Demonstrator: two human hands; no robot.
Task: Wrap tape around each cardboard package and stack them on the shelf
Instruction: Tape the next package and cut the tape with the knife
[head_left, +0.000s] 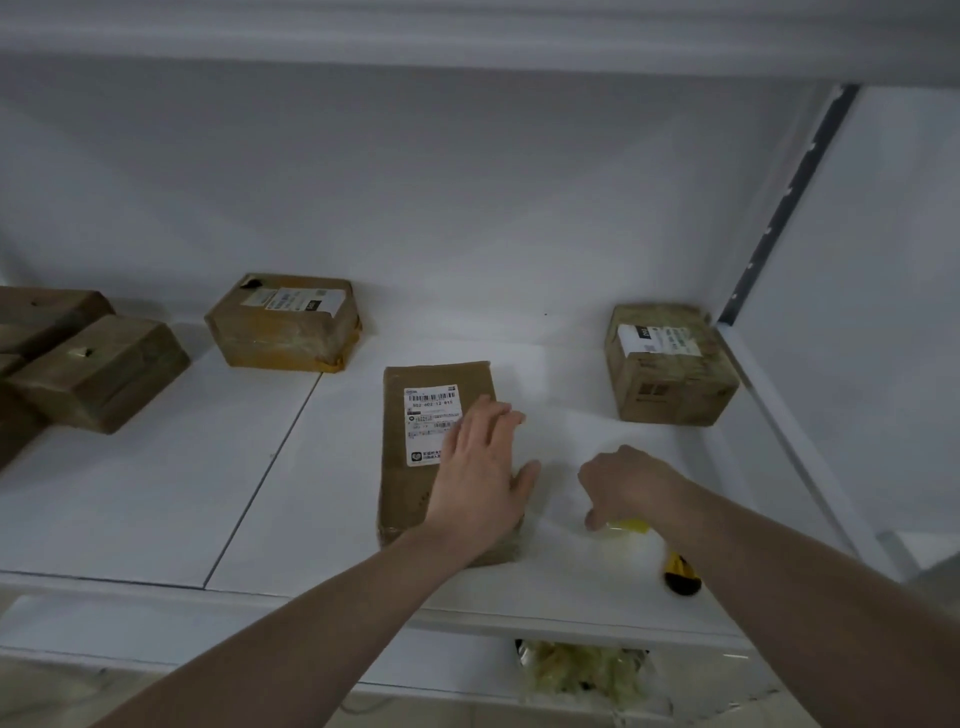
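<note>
Right now the flat cardboard package (436, 457) lies on the white shelf (156, 509) near its front edge, label up, long side running away from the person. The left hand (480, 467) rests flat on its right half, fingers (493, 415) straight and close together, thumb spread off over the package's right edge. Just beside it, the right hand (623, 483) hovers low over the shelf with its fingers curled down onto something pale and yellowish (626, 527), probably the tape; what it is and how firmly it is held I cannot tell. A yellow-and-black utility knife (678, 574) lies on the shelf under the right forearm.

My reading is that this package is being steadied for taping, or has just been set down. The next move likely calls for holding the package in place with the left hand while the right brings the tape across it, then around its underside.

Counted: three labelled cardboard packages on the shelf, namely the one under the hand, one at the back left of centre (283, 322), and one at the back right (670, 364). At least two dark brown blocks (98, 369) sit at the far left, partly cut off. One knife, two hands. None of the packages is stacked yet.
</note>
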